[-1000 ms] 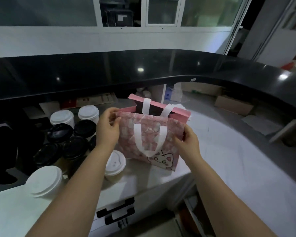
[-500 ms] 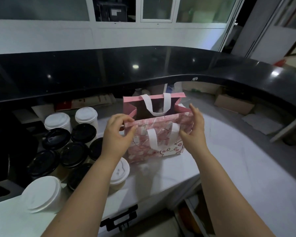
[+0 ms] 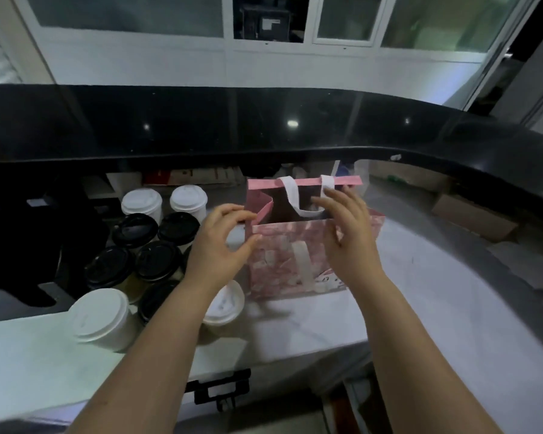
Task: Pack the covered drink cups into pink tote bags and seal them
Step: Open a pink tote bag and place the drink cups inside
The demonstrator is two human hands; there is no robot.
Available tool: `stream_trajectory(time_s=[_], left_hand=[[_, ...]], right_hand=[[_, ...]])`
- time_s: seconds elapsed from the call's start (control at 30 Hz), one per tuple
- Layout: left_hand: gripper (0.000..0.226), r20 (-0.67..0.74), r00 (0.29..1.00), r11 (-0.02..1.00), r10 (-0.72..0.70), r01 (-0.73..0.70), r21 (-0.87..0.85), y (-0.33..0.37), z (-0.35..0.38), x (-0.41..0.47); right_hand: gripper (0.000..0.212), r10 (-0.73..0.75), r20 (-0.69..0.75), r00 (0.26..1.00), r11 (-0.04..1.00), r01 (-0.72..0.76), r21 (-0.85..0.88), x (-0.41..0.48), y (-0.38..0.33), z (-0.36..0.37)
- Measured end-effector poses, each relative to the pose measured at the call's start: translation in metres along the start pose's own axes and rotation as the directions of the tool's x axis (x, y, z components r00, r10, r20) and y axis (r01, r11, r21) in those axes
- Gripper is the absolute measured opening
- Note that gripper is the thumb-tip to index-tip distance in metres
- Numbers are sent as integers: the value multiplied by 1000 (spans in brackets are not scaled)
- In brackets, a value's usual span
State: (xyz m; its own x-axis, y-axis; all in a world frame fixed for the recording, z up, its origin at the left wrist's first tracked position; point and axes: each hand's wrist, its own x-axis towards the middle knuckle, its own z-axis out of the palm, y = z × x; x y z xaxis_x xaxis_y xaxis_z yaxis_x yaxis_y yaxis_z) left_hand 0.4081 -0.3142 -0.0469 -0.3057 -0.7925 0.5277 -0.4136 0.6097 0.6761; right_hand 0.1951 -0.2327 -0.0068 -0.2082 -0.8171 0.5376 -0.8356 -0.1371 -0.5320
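A pink patterned tote bag (image 3: 282, 261) with white handles stands upright on the white counter (image 3: 311, 324), its mouth open and dark inside. My left hand (image 3: 220, 245) is at the bag's left edge, its fingers loosely curved and its thumb touching the front panel's corner. My right hand (image 3: 348, 236) is spread with straight fingers over the right part of the front panel. Several covered cups stand to the left of the bag. Some have white lids (image 3: 141, 202) and some black lids (image 3: 135, 230). One white-lidded cup (image 3: 224, 303) sits under my left wrist.
A raised black counter ledge (image 3: 264, 126) curves across behind and to the right. A dark machine (image 3: 13, 233) stands at far left. A cardboard box (image 3: 474, 214) lies under the ledge at right. A drawer handle (image 3: 221, 388) is at the counter's front.
The bag was tilted and gripped by both hands, and it now stands upright and wide open. My fingers have loosened their grip on its two sides.
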Motion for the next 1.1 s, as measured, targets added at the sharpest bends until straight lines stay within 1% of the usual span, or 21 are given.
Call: stream_trajectory(time_s=[0.07,0.13,0.17,0.23,0.3,0.4,0.43,0.47,0.5,0.53,0.57,0.6,0.7,0.8,0.9,0.97,1.1], left_hand=[[36,17,1000,992,17,-19,125,-1,-13,-2],[40,34,999,957,-9,-1,291,-4,-27,-7],[40,38,998,932,-46,30,361,-7,-34,-13],[39,46,988,879,-148,110,463,-14,-49,-28],[37,41,969,827,-244,186,530,-21,-59,-48],[37,-12,948,788,-317,271,553,-26,-68,-78],[37,-33,941,779,-336,298,552,-27,-69,-86],[36,-48,934,767,-354,319,557,-28,-71,-92],[35,-55,927,752,-370,334,569,-29,-72,-99],[36,-56,921,736,-386,344,583,-31,-73,-104],[38,-57,915,723,-399,352,594,-32,-74,-109],[40,-62,911,713,-408,360,602,-33,-74,-113],[41,-105,904,693,-414,387,608,-32,-73,-126],[41,-126,899,683,-420,405,608,-30,-72,-133],[41,-113,893,674,-436,407,616,-28,-71,-138],[42,-110,890,669,-442,408,622,-27,-69,-140],[40,-118,886,664,-448,418,620,-26,-69,-141]], right_hand=[[42,-148,136,980,989,148,10,4,-19,9],[37,-280,237,930,960,270,74,3,-34,22],[38,-334,277,901,943,316,109,1,-40,30],[41,-394,355,848,919,359,164,-8,-50,46],[41,-439,388,811,899,403,175,-18,-55,61],[39,-520,351,779,854,481,199,-29,-61,78],[40,-519,378,767,855,464,233,-33,-63,83],[44,-490,448,747,871,421,251,-36,-65,89],[49,-439,547,713,898,374,233,-40,-66,94],[57,-379,639,669,920,345,185,-44,-65,100],[63,-322,700,638,934,334,125,-48,-64,106],[70,-278,730,624,941,330,77,-51,-63,112],[79,-218,742,634,944,329,-4,-61,-63,124],[75,-197,697,690,948,316,-45,-68,-64,133],[70,-181,655,733,944,315,-93,-71,-65,138],[69,-179,647,742,943,316,-102,-72,-64,140],[72,-172,656,735,941,319,-110,-71,-63,142]])
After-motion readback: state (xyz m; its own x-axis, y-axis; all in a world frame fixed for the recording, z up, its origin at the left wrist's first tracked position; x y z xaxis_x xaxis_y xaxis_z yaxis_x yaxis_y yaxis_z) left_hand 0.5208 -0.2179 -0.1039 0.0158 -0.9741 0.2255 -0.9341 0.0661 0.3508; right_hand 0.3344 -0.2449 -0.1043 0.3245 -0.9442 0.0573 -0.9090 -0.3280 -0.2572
